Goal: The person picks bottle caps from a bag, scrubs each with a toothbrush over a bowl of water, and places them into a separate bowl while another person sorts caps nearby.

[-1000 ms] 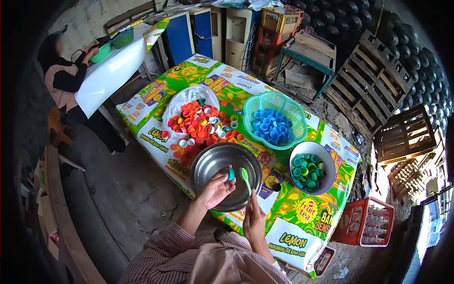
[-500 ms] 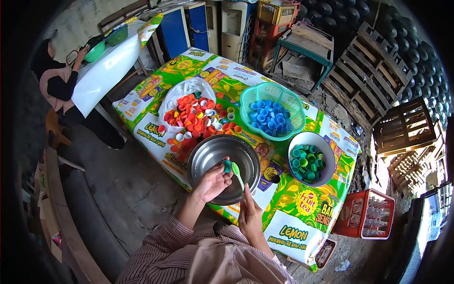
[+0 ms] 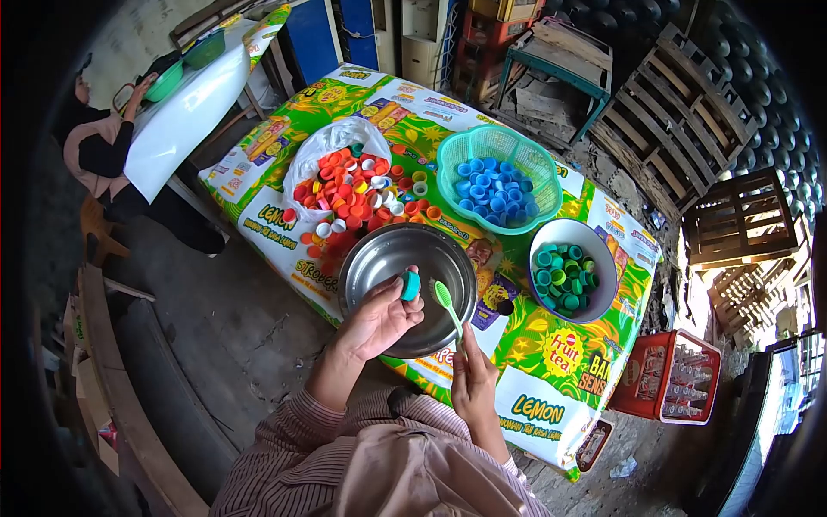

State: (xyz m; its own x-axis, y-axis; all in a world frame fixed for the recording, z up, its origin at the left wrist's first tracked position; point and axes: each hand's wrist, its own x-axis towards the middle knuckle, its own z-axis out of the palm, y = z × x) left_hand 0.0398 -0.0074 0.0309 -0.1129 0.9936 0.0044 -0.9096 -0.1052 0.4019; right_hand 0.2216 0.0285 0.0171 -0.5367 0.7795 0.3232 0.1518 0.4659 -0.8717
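Note:
Pinched in the fingers of my left hand is a teal bottle cap, held above a steel basin. My right hand grips the handle of a green toothbrush, its bristle head pointing up and away from me. Cap and brush are apart. The basin sits at the near edge of the table, its inside partly hidden by my left hand. Beyond it lies a white plastic bag with a heap of red, orange and white bottle caps spilling out.
A turquoise basket holds blue caps; a white bowl beside it holds green caps. A printed sheet covers the table. Another person works at a side table on the left. A red bottle crate stands at right.
The toothbrush has moved right, away from the cap. My left hand has turned the cap so that its side shows. The view has shifted slightly.

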